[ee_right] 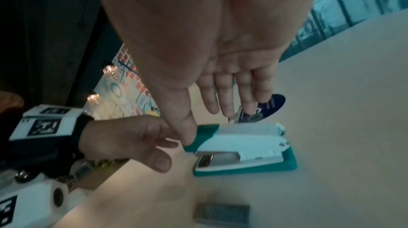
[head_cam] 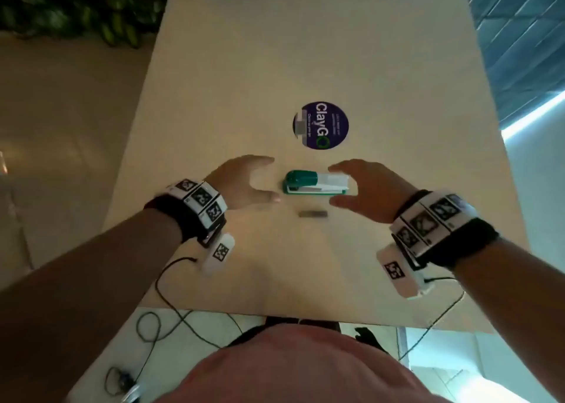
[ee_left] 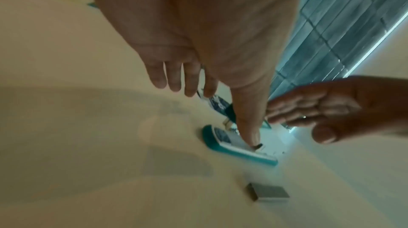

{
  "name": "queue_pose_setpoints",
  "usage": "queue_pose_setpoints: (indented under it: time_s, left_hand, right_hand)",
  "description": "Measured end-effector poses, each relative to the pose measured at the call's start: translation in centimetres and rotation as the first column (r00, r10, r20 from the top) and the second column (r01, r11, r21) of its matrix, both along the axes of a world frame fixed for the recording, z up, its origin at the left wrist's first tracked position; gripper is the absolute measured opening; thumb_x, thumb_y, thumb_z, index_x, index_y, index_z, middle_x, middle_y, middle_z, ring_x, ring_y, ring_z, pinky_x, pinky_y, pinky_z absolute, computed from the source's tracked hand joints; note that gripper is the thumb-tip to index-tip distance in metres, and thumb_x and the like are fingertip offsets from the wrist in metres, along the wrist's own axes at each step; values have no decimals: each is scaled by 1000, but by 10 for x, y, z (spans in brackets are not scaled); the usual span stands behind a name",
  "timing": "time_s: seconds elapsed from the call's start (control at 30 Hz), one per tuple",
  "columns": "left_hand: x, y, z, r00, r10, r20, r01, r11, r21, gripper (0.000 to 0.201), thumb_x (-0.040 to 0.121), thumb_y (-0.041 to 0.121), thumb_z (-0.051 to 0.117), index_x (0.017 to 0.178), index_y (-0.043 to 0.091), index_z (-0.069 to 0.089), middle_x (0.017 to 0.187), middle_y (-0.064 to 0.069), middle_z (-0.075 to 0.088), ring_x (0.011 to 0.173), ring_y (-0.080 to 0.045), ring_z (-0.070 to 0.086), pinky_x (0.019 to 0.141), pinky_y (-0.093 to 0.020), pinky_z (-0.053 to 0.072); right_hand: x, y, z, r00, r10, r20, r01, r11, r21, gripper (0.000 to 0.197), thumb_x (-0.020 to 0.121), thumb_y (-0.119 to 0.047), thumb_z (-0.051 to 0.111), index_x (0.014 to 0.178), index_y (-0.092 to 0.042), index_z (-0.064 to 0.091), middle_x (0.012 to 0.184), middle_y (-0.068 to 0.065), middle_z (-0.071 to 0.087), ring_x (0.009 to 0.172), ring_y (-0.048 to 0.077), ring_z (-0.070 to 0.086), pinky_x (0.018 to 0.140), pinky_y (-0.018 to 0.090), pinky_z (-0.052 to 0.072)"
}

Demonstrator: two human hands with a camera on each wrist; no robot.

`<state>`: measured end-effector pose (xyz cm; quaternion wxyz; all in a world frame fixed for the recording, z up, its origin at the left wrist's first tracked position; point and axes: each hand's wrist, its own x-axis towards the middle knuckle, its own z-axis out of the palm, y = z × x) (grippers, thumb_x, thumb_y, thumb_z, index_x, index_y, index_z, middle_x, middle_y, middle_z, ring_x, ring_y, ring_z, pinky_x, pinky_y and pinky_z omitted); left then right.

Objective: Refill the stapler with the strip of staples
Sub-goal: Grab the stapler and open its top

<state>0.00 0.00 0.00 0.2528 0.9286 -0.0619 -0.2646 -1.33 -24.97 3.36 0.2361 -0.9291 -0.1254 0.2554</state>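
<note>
Teal and white plastic, the stapler (head_cam: 316, 183) lies closed on the pale table (head_cam: 305, 51) just below the middle of the head view, its teal rounded end toward the left of the frame and its white end toward the right. Just under it in that view, apart from it, lies the strip of staples (head_cam: 313, 213), a short grey bar flat on the table.

My left hand (head_cam: 241, 182) sits left of the stapler, fingers relaxed and spread from the thumb, holding nothing. In the left wrist view my thumb reaches down over the stapler's teal base; whether it touches I cannot tell. My right hand (head_cam: 367, 188) sits on the right, likewise slack and empty, fingers above and thumb below the white end, a cupped gap facing the stapler. In the right wrist view its thumb tip lies right at the teal end of the top; contact is not clear through the blur. Neither hand clasps anything.

Above the stapler, toward the centre of the head view, a round dark blue sticker (head_cam: 321, 125) reading "ClayGO" is on the table. Both my wrists carry black bands with white marker blocks (head_cam: 198, 196), and thin black cables (head_cam: 165, 280) trail off the lower edge of the table.
</note>
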Motion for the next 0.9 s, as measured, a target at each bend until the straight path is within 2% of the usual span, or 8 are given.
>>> queue_pose_setpoints:
  time_s: [0.17,0.3,0.4,0.5,0.63,0.7,0.83,0.9]
  left_hand:
    - [15,-24,-30,987,-149,60,147,988,39,92,61,49,78,137,20,35,149,-9,35,137,-26,29,114,-39,21]
    - [21,-31,-41,966,-190,173,179,981,79,80,48,66,64,114,22,57,118,-9,58,115,-29,48,100,-40,34]
    - [20,-38,-37,974,-150,171,147,989,30,44,58,43,76,91,16,65,100,-13,61,97,-30,52,85,-38,41]
    - [18,-41,-35,982,-96,161,101,994,-29,35,61,33,79,79,7,64,91,-16,61,84,-30,54,72,-39,46]
    - [21,-38,-41,986,-50,157,66,993,-97,33,62,28,81,81,8,62,90,-13,60,79,-23,52,68,-29,35]
    - [21,-37,-45,985,-68,160,85,992,-97,35,62,29,82,86,9,65,92,-12,61,82,-25,55,70,-29,38]
    - [21,-36,-47,988,-44,150,67,986,-153,42,61,28,83,98,15,68,96,-8,63,89,-22,58,82,-36,49]
    - [20,-37,-48,988,-42,150,66,985,-157,42,60,27,83,98,16,68,96,-7,63,89,-21,58,83,-38,50]
  right_hand:
    - [17,36,-19,996,86,-18,-87,996,-37,62,79,-27,67,133,-18,39,138,7,47,126,26,43,108,40,33]
    - [23,50,-30,992,116,46,-113,992,-60,46,76,-29,67,117,-14,52,117,10,58,110,29,52,95,43,44]
    - [26,56,-34,992,97,78,-92,994,-67,33,79,-26,62,108,-11,56,107,11,62,101,29,54,88,43,49]
    - [30,57,-32,988,125,96,-118,990,-73,27,85,-21,54,108,-9,57,106,12,61,99,28,54,84,39,47]
    - [27,45,-27,988,105,112,-110,993,45,33,83,-23,58,114,-14,55,109,8,58,104,25,52,86,33,43]
    - [24,32,-18,987,73,142,-90,989,114,37,78,-25,63,114,-19,55,109,3,58,102,21,53,86,29,42]
    - [16,-5,4,979,-59,197,20,981,194,28,65,-18,70,91,-20,59,89,0,60,80,20,59,79,38,54]
    - [13,-26,10,967,-113,229,73,982,177,27,62,-14,72,86,-18,59,84,2,64,76,21,60,75,35,54]
